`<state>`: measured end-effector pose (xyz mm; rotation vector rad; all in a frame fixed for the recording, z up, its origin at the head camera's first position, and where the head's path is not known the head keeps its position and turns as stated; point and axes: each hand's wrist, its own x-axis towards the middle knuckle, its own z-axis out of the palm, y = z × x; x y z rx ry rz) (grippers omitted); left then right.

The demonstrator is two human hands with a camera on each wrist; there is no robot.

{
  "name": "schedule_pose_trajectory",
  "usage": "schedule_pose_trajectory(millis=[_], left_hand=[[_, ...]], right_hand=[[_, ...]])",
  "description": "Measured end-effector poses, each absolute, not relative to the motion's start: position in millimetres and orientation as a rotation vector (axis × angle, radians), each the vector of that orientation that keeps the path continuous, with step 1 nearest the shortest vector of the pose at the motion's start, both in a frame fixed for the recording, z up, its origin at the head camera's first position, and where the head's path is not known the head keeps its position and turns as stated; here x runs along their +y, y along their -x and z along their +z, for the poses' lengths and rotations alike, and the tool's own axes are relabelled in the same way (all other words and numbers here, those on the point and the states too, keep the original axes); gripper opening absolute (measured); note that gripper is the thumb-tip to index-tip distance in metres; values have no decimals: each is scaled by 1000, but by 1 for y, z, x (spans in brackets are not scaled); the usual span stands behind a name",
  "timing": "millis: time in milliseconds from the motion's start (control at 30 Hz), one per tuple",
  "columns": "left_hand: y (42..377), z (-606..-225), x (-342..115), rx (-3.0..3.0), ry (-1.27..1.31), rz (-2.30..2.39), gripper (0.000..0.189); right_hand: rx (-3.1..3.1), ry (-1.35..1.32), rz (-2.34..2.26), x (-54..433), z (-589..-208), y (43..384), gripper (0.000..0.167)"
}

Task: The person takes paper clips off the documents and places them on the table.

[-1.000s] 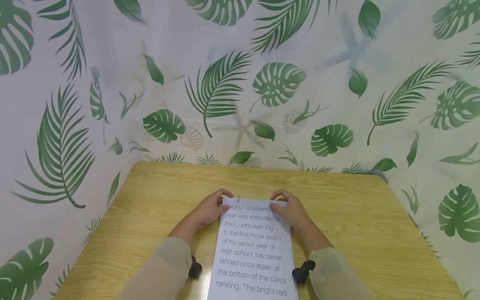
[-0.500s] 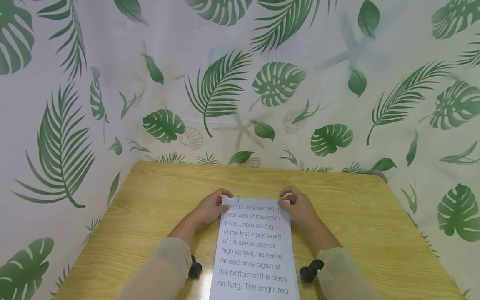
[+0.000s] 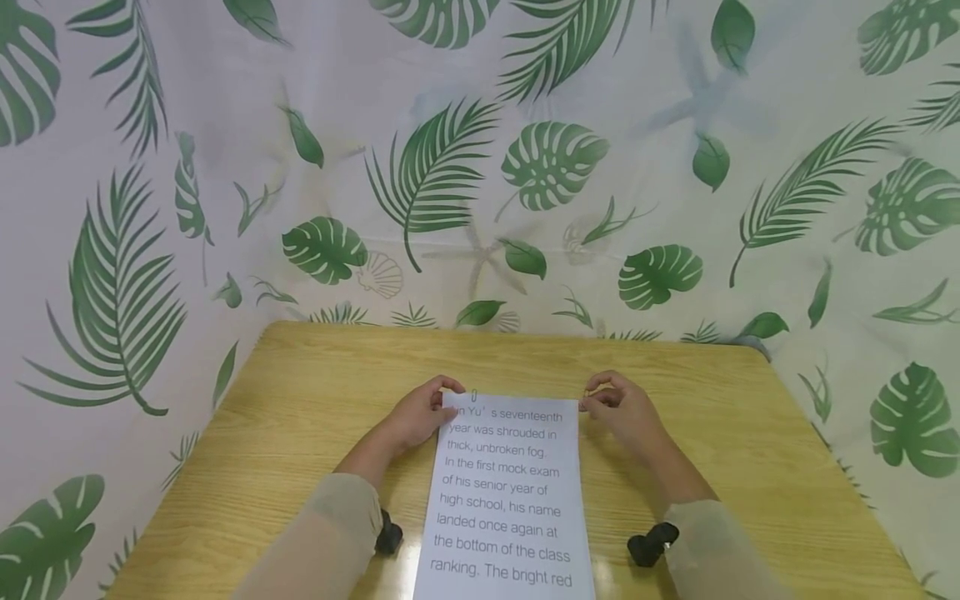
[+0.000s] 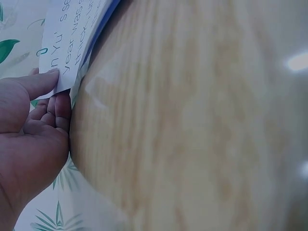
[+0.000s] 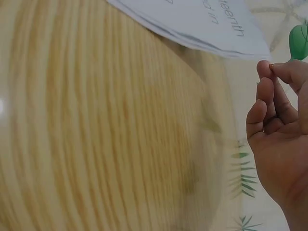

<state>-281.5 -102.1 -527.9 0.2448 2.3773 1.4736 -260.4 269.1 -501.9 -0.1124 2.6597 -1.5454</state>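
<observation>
Printed sheets (image 3: 501, 492), stacked: near middle of wooden table (image 3: 292, 450). Paper clip (image 3: 474, 396): far edge, left part. Left hand (image 3: 420, 417): thumb and fingers gripping far left corner. Right hand (image 3: 628, 414): pinching small item (image 5: 271, 66), mostly hidden, just beside far right corner.

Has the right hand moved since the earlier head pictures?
Yes: the right hand has moved right, toward the right edge of the table, and is now by the top right corner of the paper.
</observation>
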Motion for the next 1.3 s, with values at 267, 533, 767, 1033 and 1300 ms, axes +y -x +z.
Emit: schedule_pose_trajectory(millis=[267,533,767,1033,1300], left_hand=[[281,-527,-103,2391,-241,1469,31],[282,-527,-101,2428,-217,1447,30],[281,-528,-100,2437,-207,1439,30],[280,-528,-101,2433,-211,1449,30],[280,-529,-101,2431,-211,1459,29]], right_hand=[[2792,157,-1360,303,-500,261,27],[2941,142,-1094,330,-504,262,20],[2941,109,-946,343,-513,259,15],[2985,141,-795,344,-518,258,12],[2960,142,-777,347,-518,260,16]])
